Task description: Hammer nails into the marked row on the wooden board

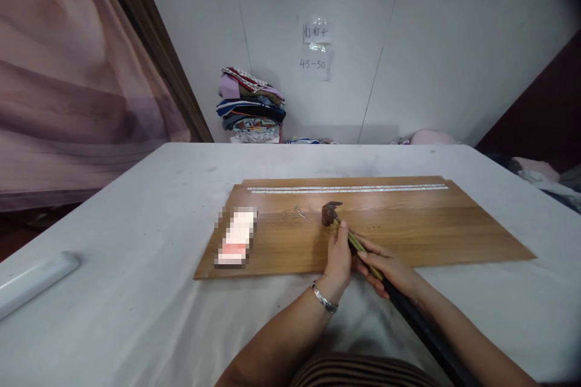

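Note:
A long wooden board [431, 230] lies on the white-covered table [136, 302]. A hammer [333, 214] with a dark metal head and a yellow-and-black handle rests with its head on the board. My right hand [390, 271] is wrapped around the handle. My left hand [339, 257], with a silver bracelet at the wrist, rests against the handle just behind the head, fingers curled. Several small nails [295, 214] lie loose on the board left of the hammer head. A row of tiny dark dots [370, 228] marks the board right of the head.
A thin metal strip [349, 188] runs along the board's far edge. A small blurred white and pink box [236, 237] sits on the board's left end. A white bar [31, 278] lies at the table's left edge. Folded clothes [251, 106] are stacked by the wall.

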### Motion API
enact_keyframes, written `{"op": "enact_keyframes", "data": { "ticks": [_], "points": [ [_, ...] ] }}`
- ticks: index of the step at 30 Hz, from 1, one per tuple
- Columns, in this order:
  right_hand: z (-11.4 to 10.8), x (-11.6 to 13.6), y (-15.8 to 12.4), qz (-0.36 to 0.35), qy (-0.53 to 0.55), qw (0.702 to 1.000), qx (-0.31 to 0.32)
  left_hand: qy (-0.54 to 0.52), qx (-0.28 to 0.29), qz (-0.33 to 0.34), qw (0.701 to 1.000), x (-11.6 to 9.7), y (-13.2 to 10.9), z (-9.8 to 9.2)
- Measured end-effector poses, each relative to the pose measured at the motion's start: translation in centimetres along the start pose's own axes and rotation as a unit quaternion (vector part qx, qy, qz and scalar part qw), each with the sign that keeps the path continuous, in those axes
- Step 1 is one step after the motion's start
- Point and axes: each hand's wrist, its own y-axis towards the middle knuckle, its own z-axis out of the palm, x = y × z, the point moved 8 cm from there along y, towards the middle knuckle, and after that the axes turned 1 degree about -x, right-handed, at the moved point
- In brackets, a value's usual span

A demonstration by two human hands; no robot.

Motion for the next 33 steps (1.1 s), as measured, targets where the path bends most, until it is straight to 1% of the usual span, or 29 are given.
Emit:
{"op": "enact_keyframes", "data": {
  "ticks": [4, 8, 14, 21, 28, 33],
  "points": [
    [0.08, -0.02, 0.10, 0.001, -0.008, 1.000, 0.002, 0.014, 0.001, 0.011, 1.000, -0.21, 0.02, -0.13],
    [0.32, 0.08, 0.10, 0.010, -0.016, 1.000, 0.000, 0.007, 0.000, 0.001, 1.000, -0.10, 0.03, -0.21],
    [0.18, 0.14, 0.00, 0.001, -0.011, 1.000, -0.002, 0.015, -0.004, 0.004, 1.000, -0.28, 0.12, -0.20],
    [0.33, 0.12, 0.22, 0.009, -0.004, 1.000, -0.004, -0.011, 0.000, -0.027, 1.000, 0.10, 0.09, -0.09],
    [0.40, 0.43, 0.09, -0.005, -0.012, 1.000, -0.008, 0.004, 0.001, -0.004, 1.000, -0.80, 0.00, -0.13],
    [0.29, 0.32, 0.18, 0.007, -0.010, 1.000, -0.010, -0.010, -0.002, -0.021, 1.000, -0.80, -0.07, -0.04]
  ]
}}
